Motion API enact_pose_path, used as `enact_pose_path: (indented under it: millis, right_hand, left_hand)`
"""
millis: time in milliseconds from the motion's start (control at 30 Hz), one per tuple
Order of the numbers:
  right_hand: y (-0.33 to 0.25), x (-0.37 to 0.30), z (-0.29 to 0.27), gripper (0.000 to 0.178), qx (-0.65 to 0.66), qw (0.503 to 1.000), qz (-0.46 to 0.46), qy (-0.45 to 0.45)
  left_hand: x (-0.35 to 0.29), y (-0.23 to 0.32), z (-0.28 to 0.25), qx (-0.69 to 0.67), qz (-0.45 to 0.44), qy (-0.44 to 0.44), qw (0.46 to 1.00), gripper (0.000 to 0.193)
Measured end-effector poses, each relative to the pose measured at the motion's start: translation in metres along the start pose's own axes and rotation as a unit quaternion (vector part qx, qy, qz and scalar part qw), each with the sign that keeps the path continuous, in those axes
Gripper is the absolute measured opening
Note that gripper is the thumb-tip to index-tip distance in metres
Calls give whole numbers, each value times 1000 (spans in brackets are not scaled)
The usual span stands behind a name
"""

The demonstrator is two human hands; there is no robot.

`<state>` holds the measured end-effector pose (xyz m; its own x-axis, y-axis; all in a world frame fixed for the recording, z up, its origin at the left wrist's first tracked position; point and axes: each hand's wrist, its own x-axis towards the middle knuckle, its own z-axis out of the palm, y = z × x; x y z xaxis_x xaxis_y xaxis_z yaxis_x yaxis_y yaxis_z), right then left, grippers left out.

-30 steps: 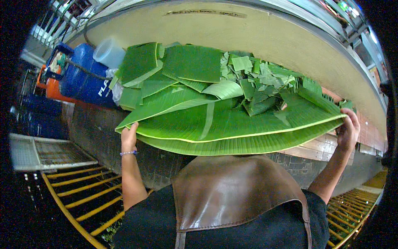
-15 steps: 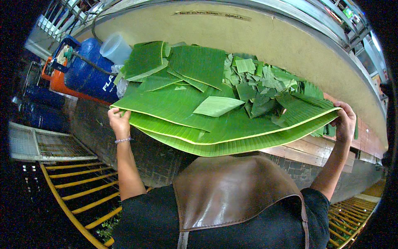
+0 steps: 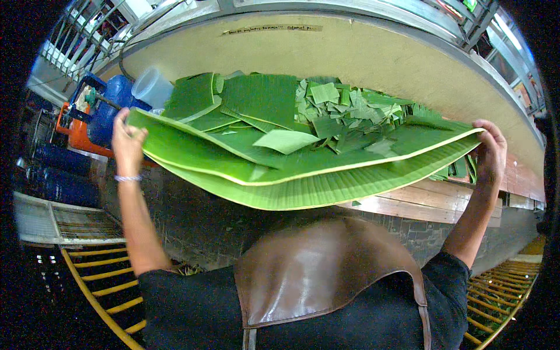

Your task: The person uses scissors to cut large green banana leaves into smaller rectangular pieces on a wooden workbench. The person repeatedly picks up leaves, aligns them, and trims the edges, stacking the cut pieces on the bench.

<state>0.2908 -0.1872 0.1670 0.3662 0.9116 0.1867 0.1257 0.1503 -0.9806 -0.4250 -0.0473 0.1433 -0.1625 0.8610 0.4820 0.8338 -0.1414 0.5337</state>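
Note:
A long green banana leaf (image 3: 303, 195) with a pale edge is stretched between my two hands in front of my brown apron. At its left end, my left hand (image 3: 128, 143) pinches the edge between thumb and fingers, while the right end is gripped by my right hand (image 3: 491, 149). The held leaf sags in the middle and shows two layers, one under the other. Beyond it lie larger dark leaf sheets (image 3: 259, 96) and a heap of small cut leaf pieces (image 3: 350, 108). A pale leaf piece (image 3: 286, 140) shows just behind its upper edge.
A wooden plank surface (image 3: 414, 204) appears below the leaf at right. A blue gas cylinder (image 3: 102, 125), an orange object (image 3: 86, 140) and a translucent plastic tub (image 3: 153, 87) stand at far left. A beige wall (image 3: 245, 55) runs behind; yellow railings (image 3: 116, 291) are at lower left and right.
Both hands have raised the leaf. My left hand has moved left and up, spreading the leaf wider, and its left end now covers part of the blue cylinder.

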Motion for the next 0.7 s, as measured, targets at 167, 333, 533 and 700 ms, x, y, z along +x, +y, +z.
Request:
enact_pose_path:
  millis: [167, 333, 533, 700]
  right_hand:
    - [-31, 40, -55, 28, 21, 995, -87, 49]
    - [-54, 43, -84, 33, 58, 974, -194, 101]
    - [-20, -3, -58, 28, 55, 944, -282, 164]
    - [79, -53, 5, 37, -227, 928, -249, 158]
  left_hand:
    - [92, 78, -92, 70, 104, 12, 992, 55]
    - [125, 122, -163, 146, 210, 96, 962, 48]
    - [97, 94, -139, 166, 188, 213, 944, 43]
    - [35, -8, -32, -21, 83, 272, 959, 53]
